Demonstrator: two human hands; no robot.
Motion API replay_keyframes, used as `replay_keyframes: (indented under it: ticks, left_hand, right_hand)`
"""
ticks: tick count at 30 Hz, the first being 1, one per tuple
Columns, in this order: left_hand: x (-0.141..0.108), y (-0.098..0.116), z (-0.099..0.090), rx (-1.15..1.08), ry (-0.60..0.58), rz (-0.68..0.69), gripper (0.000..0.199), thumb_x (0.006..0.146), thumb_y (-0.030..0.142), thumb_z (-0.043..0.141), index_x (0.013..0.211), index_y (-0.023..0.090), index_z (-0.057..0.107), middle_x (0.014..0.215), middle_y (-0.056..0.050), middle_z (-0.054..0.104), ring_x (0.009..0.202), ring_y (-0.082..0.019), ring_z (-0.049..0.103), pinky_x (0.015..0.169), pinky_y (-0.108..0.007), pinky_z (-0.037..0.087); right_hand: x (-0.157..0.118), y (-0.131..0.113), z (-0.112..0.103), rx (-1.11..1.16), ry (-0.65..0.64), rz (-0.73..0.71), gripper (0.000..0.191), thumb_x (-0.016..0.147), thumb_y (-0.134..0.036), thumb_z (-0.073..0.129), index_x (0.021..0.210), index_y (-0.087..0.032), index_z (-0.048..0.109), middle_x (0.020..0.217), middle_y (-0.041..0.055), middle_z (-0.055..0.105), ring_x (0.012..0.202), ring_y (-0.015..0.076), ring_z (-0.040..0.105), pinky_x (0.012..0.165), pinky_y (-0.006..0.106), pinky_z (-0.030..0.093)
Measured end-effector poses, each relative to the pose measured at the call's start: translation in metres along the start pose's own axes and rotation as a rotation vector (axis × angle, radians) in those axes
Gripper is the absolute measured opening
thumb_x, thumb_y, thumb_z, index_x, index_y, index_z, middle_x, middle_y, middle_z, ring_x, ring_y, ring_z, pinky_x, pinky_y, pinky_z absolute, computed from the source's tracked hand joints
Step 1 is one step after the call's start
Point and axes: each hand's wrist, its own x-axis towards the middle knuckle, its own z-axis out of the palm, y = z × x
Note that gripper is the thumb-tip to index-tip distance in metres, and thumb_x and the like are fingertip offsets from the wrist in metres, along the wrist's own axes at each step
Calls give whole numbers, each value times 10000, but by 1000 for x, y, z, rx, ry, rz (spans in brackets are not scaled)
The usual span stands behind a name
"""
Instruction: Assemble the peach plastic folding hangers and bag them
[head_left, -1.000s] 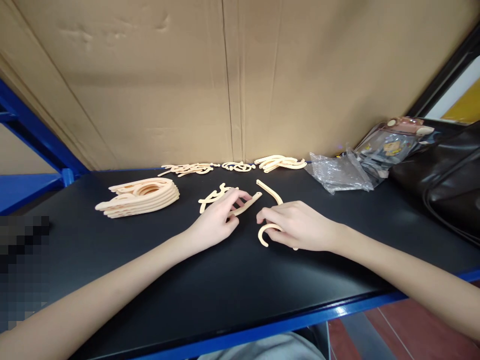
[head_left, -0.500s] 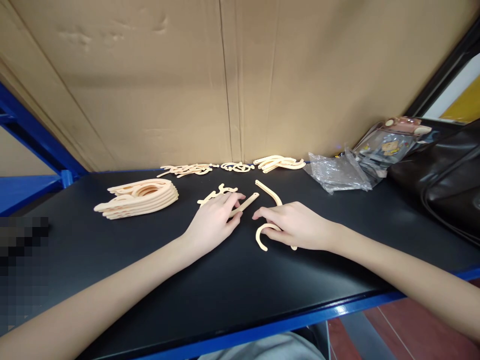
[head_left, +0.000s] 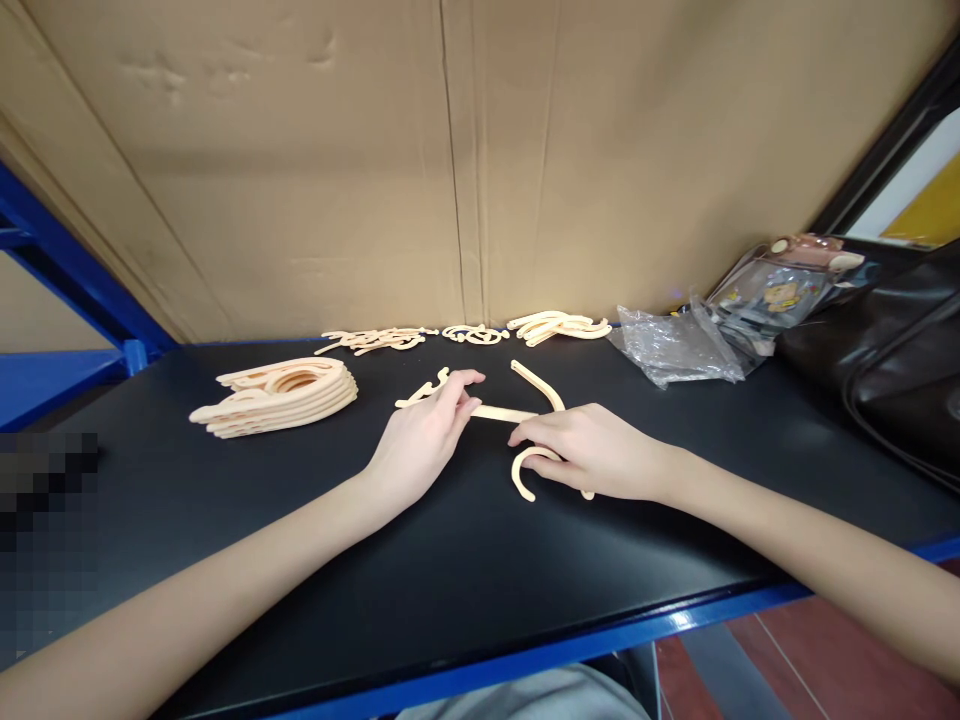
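Observation:
My left hand (head_left: 420, 445) is closed on one end of a straight beige hanger bar (head_left: 504, 414), pinched between thumb and fingers. The bar's other end reaches my right hand (head_left: 607, 450). That hand lies closed over a beige hanger hook (head_left: 519, 480), thumb and fingers around its stem; its palm hides the rest. Beyond the right fingers, a curved hanger arm (head_left: 538, 382) slants away and runs under or behind the hand; whether it joins the hook is hidden. Past the left knuckles, a small notched beige piece (head_left: 426, 390) lies partly covered.
A stack of folded beige hangers (head_left: 281, 400) sits at left. Along the cardboard wall (head_left: 337, 200) lie notched pieces (head_left: 382, 340), hooks (head_left: 475, 334) and curved arms (head_left: 559, 327). Clear plastic bags (head_left: 679, 345) and a dark leather bag (head_left: 892, 350) occupy the right of the black table (head_left: 465, 600).
The bar in my left hand has swung from slanting up and away to pointing right, its far end now at my right fingers. My right hand has barely moved.

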Motion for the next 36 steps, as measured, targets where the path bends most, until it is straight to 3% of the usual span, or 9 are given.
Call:
replay_keyframes:
  ticks: [7, 9, 12, 15, 21, 27, 30, 32, 36]
  left_hand:
    - [-2, -2, 2, -179, 172, 113, 313, 938, 324, 449, 1241, 257, 407, 1026, -13, 585, 832, -142, 613, 661, -244, 477]
    - [-2, -2, 3, -216, 181, 131, 298, 937, 316, 459, 1226, 251, 421, 1054, -24, 597, 882, -152, 613, 658, -238, 479]
    - [-2, -3, 2, -210, 175, 113, 184, 927, 329, 498, 1086, 236, 498, 1026, -6, 621, 797, -134, 605, 613, -226, 456]
    - [-2, -2, 0, -216, 186, 125, 98, 911, 312, 536, 937, 218, 544, 922, 24, 619, 713, -104, 572, 603, -211, 440]
    - [-3, 2, -2, -288, 258, 215, 66, 895, 261, 573, 905, 196, 574, 834, 18, 603, 709, -97, 556, 581, -183, 438]
    - [-4, -1, -3, -338, 286, 421, 77, 853, 192, 640, 913, 178, 594, 830, 3, 625, 729, -103, 575, 652, -212, 467]
    - [-6, -2, -2, -371, 300, 516, 102, 833, 158, 660, 915, 172, 600, 823, -4, 627, 740, -109, 592, 673, -225, 477]
    - [-7, 0, -3, -342, 273, 576, 94, 852, 157, 636, 938, 176, 603, 821, -9, 628, 730, -110, 593, 656, -226, 476]
    - [-7, 5, -6, -176, 259, 635, 86, 904, 200, 563, 988, 201, 586, 912, -40, 622, 818, -142, 589, 735, -268, 485]
  right_hand:
    - [0, 1, 1, 6, 15, -10, 188, 945, -275, 444, 1034, -194, 588, 923, 5, 678, 715, 133, 622, 594, 243, 378]
    - [0, 1, 2, 5, 47, -27, 183, 951, -276, 432, 957, -194, 596, 840, -2, 671, 666, 119, 604, 568, 231, 355]
    - [-1, 1, 3, 9, 142, -41, 233, 964, -290, 412, 858, -194, 596, 692, -16, 633, 581, 102, 570, 551, 216, 337]
    - [-1, 1, 3, 7, 260, -34, 221, 966, -280, 409, 945, -192, 611, 680, -11, 640, 562, 99, 570, 569, 209, 358]
    - [-3, 5, 3, -26, 416, 11, 283, 967, -291, 421, 1153, -190, 609, 598, -28, 614, 517, 100, 551, 550, 209, 350]
    - [-4, 6, 2, 10, 369, -60, 294, 965, -258, 426, 1191, -226, 611, 642, -29, 648, 552, 91, 573, 565, 202, 360]
    - [-4, 6, 1, 11, 335, -102, 290, 972, -261, 413, 1173, -224, 619, 778, -4, 704, 614, 97, 608, 594, 208, 382]
    - [-4, 5, 1, 4, 293, -124, 276, 972, -252, 412, 1138, -219, 629, 869, 12, 718, 661, 107, 629, 600, 216, 386]
    - [-2, 2, 6, -15, 221, -149, 245, 969, -249, 419, 1045, -207, 647, 812, 7, 709, 638, 116, 628, 553, 229, 359]
